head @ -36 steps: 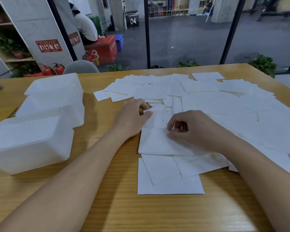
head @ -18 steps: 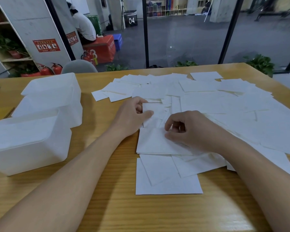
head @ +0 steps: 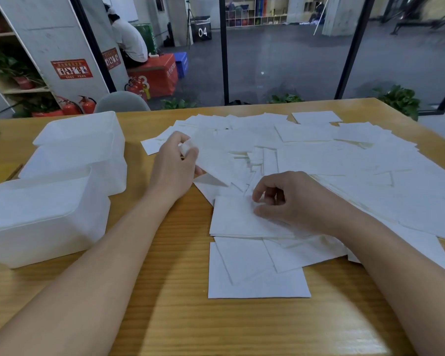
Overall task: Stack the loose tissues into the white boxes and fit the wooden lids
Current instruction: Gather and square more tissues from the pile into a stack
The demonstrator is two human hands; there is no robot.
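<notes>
Several loose white tissues (head: 319, 155) lie spread over the right half of the wooden table (head: 165, 317). My left hand (head: 174, 167) pinches one tissue (head: 211, 163) by its corner and holds it lifted above the pile. My right hand (head: 290, 199) rests with curled fingers on a small squared stack of tissues (head: 234, 219) near the table's middle. Three white boxes stand at the left: a near box (head: 41, 219), a middle box (head: 98, 170) and a far box (head: 88, 129). No wooden lid shows clearly.
Thin wooden pieces (head: 13, 172) peek out at the far left edge behind the boxes. More single tissues (head: 254, 278) lie near the table's front. A grey chair back (head: 121, 102) stands beyond the far edge, and a person sits farther off behind glass.
My left hand has picked a tissue out of the pile and raised it up and to the left. My right hand has stayed on the small stack.
</notes>
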